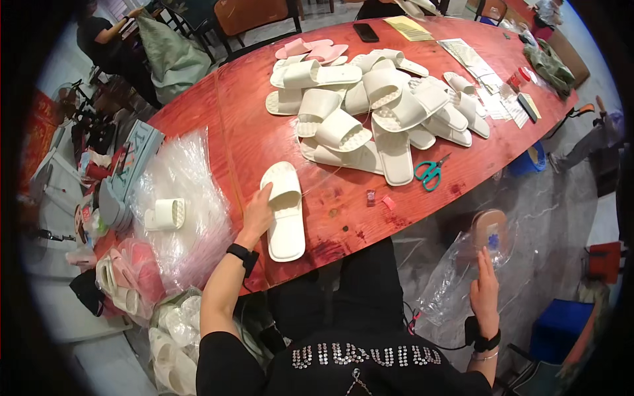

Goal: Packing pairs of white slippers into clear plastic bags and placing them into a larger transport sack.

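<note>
My left hand [256, 212] grips a white slipper [286, 228] by its left edge, near the strap; the slipper lies at the table's near edge with its toe toward me. Fingers stretched out, my right hand [485, 294] is off the table on the right. At its fingertips is a tan slipper [490, 230] with a blue mark, partly inside a clear plastic bag [446, 280]. Whether the fingertips touch it, I cannot tell. A heap of white slippers [389, 99] covers the middle of the red table [251, 125], with pink slippers [323, 51] at its far left.
Teal-handled scissors [429, 175] lie right of the heap. Clear bags [178, 204] are stacked at the left, a small white slipper [165, 215] on top. A phone [365, 32] and papers [465, 56] lie at the back. A blue chair [561, 323] stands lower right.
</note>
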{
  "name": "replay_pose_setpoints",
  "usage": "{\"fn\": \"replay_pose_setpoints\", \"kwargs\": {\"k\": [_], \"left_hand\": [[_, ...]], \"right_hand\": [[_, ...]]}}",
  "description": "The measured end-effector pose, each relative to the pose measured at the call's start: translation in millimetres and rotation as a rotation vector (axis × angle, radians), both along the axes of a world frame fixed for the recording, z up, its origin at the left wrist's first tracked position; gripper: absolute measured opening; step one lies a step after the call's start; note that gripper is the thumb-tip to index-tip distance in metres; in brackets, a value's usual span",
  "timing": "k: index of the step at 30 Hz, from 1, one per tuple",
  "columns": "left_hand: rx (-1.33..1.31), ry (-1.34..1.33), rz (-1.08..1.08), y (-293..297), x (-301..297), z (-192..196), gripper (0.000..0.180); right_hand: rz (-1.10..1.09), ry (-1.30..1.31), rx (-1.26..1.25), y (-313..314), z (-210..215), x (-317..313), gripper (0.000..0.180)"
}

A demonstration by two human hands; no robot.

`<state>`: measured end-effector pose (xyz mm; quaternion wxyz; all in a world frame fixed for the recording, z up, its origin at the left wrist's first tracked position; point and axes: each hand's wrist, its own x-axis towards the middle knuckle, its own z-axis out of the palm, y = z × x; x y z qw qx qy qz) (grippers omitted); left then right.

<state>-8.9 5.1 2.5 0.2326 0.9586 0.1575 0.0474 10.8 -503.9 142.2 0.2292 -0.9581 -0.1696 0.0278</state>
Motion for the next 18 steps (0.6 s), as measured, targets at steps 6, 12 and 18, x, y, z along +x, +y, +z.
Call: {"fn": "replay_pose_setpoints", "kwargs": {"k": [6, 12, 18], "left_hand": [[0.054, -0.053, 0.121, 45, -44, -5, 0.052], [0.188, 0.026, 0.182, 23, -61, 4, 0.060], [-0.253, 0.077, 0.189, -48, -45, -23, 0.050]], "right_hand": [[0.024, -0.032, 0.041, -9, -5, 9, 0.062], [-0.208, 0.301, 0.533, 12, 30, 16, 0.066], [-0.151, 0.339, 0.577, 30, 63, 23, 0.064]]}}
